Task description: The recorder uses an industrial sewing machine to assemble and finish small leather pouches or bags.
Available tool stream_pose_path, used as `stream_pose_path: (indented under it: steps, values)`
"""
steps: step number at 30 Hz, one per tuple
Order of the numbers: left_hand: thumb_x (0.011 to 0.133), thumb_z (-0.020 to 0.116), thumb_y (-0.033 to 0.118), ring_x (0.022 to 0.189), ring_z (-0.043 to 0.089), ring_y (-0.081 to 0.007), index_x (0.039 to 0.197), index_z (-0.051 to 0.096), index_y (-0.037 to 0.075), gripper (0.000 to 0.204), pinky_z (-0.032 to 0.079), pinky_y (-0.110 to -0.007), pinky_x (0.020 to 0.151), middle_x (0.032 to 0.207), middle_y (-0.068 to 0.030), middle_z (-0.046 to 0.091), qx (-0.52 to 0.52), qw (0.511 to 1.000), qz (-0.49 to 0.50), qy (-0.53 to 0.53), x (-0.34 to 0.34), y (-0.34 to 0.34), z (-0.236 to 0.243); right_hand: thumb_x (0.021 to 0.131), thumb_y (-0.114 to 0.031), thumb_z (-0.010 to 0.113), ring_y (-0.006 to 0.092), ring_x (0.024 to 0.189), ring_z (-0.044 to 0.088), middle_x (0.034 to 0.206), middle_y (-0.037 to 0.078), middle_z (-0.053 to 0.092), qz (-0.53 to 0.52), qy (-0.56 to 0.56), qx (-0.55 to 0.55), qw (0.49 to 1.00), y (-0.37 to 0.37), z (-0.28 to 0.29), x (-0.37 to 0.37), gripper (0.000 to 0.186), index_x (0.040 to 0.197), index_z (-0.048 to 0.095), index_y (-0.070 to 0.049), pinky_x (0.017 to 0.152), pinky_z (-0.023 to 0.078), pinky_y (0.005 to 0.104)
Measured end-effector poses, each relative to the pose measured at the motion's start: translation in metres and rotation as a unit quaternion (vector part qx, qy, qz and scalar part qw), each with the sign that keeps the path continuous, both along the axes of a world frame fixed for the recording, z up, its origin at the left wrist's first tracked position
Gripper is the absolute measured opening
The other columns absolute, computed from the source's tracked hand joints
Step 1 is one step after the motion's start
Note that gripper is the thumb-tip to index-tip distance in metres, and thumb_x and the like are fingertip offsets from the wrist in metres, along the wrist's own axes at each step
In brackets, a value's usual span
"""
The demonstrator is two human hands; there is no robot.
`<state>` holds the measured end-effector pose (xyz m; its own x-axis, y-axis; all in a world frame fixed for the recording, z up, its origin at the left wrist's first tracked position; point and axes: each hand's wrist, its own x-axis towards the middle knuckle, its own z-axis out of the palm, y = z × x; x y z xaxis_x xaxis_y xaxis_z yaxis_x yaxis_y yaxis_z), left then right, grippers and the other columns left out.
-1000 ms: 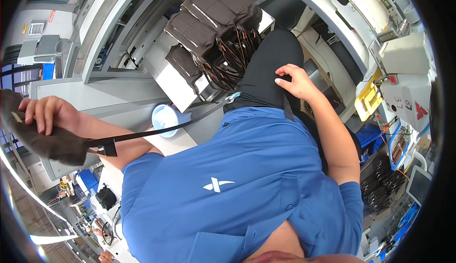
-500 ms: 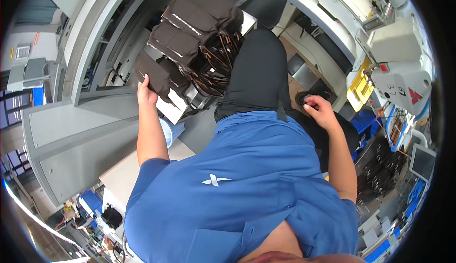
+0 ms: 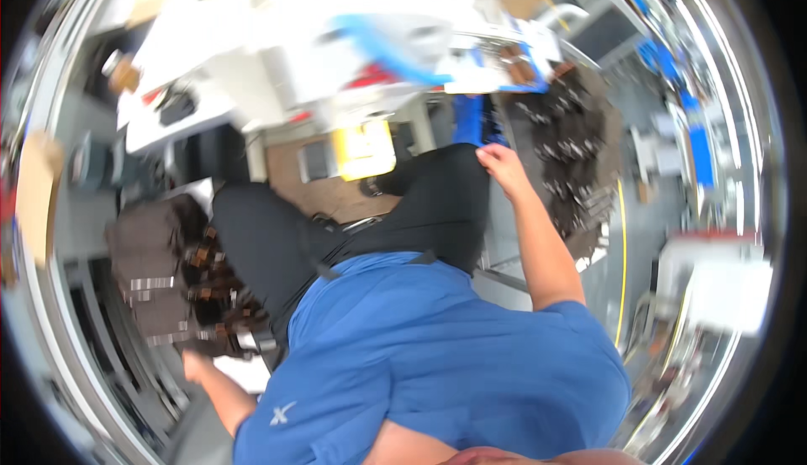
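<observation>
My left hand (image 3: 197,366) is at the near edge of a stack of dark brown fabric pieces (image 3: 147,255), stacked at my left beside my thigh. Its fingers close on the edge of the lowest piece, though motion smears them. White-and-dark strips cross the stack, and brown straps (image 3: 206,276) hang bunched along its right side. Over my right knee, my right hand (image 3: 502,167) has its fingers curled in, with nothing visible in them. A second heap of dark brown pieces (image 3: 572,146) hangs to the right of that hand.
Ahead stands a white machine table (image 3: 277,36), strongly blurred. A yellow plate (image 3: 364,150) sits below its edge, and a blue bin (image 3: 479,120) is beyond my right knee. A yellow floor line (image 3: 622,263) runs along the right. Cardboard (image 3: 38,196) stands far left.
My view and body have turned to the right, so the stack now lies lower left and the machine table ahead. My right hand has moved from near my lap out over my right knee.
</observation>
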<state>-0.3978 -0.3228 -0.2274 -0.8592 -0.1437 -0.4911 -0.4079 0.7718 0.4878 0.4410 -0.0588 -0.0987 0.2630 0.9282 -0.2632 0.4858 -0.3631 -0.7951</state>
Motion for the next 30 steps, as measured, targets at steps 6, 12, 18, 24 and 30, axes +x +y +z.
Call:
stream_pose_path:
  steps: [6, 12, 18, 24, 30]
  values:
    - [0.086, 0.075, 0.047, 0.116, 0.06, -0.0372, 0.121, 0.063, -0.003, 0.062, 0.047, -0.047, 0.103, 0.12, -0.0233, 0.065, -0.002, 0.836, -0.158, 0.525, 0.008, 0.118, 0.101, 0.083, -0.025, 0.072, 0.0188, 0.079, 0.071, 0.085, 0.011, 0.075, -0.183, -0.097, 0.104, 0.973, 0.062, -0.007, 0.066, 0.026, 0.098, 0.076, -0.004, 0.075, 0.054, 0.0341]
    - [0.092, 0.073, 0.023, 0.112, 0.061, -0.0328, 0.132, 0.052, -0.005, 0.053, 0.046, -0.042, 0.103, 0.12, -0.0217, 0.062, 0.203, 0.741, -0.47, 0.434, 0.164, 0.255, 0.126, 0.086, -0.03, 0.07, 0.0357, 0.092, 0.07, 0.096, 0.019, 0.073, -0.132, -0.333, 0.205, 0.911, 0.129, 0.03, 0.097, 0.033, 0.104, 0.071, -0.002, 0.086, 0.055, 0.0437]
    - [0.09, 0.073, 0.02, 0.11, 0.064, -0.0317, 0.139, 0.049, 0.001, 0.057, 0.05, -0.042, 0.097, 0.116, -0.0212, 0.066, 0.172, 0.641, -0.742, 0.093, 0.281, 0.302, 0.111, 0.087, -0.027, 0.073, 0.0416, 0.106, 0.067, 0.108, 0.027, 0.07, -0.201, -0.387, 0.057, 0.898, 0.183, 0.027, 0.123, 0.039, 0.111, 0.068, 0.003, 0.093, 0.053, 0.0472]
    - [0.087, 0.074, 0.015, 0.11, 0.064, -0.0366, 0.133, 0.055, -0.001, 0.052, 0.051, -0.044, 0.096, 0.119, -0.0233, 0.065, 0.185, 0.515, -0.837, -0.015, 0.346, 0.324, 0.128, 0.085, -0.027, 0.075, 0.0397, 0.096, 0.07, 0.095, 0.023, 0.072, -0.188, -0.409, 0.071, 0.89, 0.172, 0.043, 0.115, 0.025, 0.094, 0.075, -0.004, 0.087, 0.055, 0.0477]
    - [0.086, 0.073, 0.019, 0.094, 0.068, -0.0348, 0.119, 0.066, 0.0, 0.039, 0.053, -0.042, 0.082, 0.1, -0.0201, 0.07, 0.051, 0.322, -0.944, -0.036, 0.376, 0.326, 0.205, 0.089, -0.022, 0.069, 0.0315, 0.083, 0.073, 0.088, 0.021, 0.073, -0.137, -0.33, 0.084, 0.93, 0.128, 0.075, 0.089, 0.023, 0.091, 0.074, 0.001, 0.074, 0.057, 0.0423]
